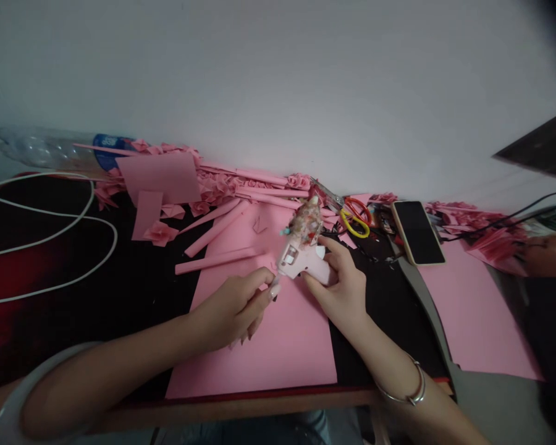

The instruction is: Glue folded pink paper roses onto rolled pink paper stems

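A white glue gun (301, 258) is in my right hand (345, 285), its grip wrapped by thumb and fingers. Its nozzle points away from me, and dried, dirty glue clumps cover the front end. My left hand (241, 309) pinches a translucent glue stick (277, 281) at the rear of the gun. Beneath both hands lies a large pink paper sheet (264, 364). Rolled pink paper tubes (217, 259) rest on its far left part, one close to my left hand. A folded paper rose (160, 233) lies farther left.
Scissors (354, 224) with red and yellow handles lie behind the gun, beside a phone (417, 232). Pink paper flowers pile along the wall. A plastic bottle (50, 147) and white cable (106, 225) are at left. At right, another person's hand (549, 256) is near more pink paper (477, 309).
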A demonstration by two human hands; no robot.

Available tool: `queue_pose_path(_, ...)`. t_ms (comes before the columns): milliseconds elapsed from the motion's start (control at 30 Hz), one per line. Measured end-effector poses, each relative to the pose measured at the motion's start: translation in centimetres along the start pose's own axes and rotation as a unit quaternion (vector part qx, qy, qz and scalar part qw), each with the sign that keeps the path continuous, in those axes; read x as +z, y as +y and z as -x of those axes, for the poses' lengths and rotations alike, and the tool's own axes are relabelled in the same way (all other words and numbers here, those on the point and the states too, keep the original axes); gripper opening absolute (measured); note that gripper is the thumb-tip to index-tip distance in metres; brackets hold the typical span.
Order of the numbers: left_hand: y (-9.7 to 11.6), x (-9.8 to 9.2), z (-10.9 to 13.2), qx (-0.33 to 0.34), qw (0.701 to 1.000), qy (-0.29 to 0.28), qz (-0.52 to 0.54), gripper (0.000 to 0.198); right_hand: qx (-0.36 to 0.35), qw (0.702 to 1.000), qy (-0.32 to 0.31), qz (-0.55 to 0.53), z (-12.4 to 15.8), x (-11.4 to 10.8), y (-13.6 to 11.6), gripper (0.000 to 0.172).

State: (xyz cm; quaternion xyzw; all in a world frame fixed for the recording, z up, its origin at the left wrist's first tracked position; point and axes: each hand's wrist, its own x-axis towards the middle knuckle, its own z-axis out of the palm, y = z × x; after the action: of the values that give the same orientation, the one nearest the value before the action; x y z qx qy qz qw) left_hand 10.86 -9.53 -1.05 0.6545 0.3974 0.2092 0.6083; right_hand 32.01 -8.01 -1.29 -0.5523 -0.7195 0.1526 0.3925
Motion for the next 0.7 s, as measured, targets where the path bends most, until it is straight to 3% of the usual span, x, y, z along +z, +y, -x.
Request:
queue_pose_path(133,0.2,0.0,0.1,0.037,0.999,0.022,-0.026,0.022,0.017,0.988,-0.049,-0.143,0.1,-0.2,-0.5,0.049)
queue_pose_path(233,0.4,-0.2,0.0,0.060,0.995,0.051,-0.056,0.023,0.096,0.949,-0.111,-0.279,-0.3,-0.4,-0.8,0.042)
queue_pose_path(333,0.6,-0.5,0.0,0.042,0.995,0.067,-0.056,0.025,0.159,0.909,-0.145,-0.356,-0.8,-0.5,-0.8,0.045)
queue_pose_path(700,0.9,-0.8,-0.1,0.087,0.987,0.085,-0.102,0.027,0.187,0.869,-0.181,-0.422,-0.6,-0.3,-0.2,0.028)
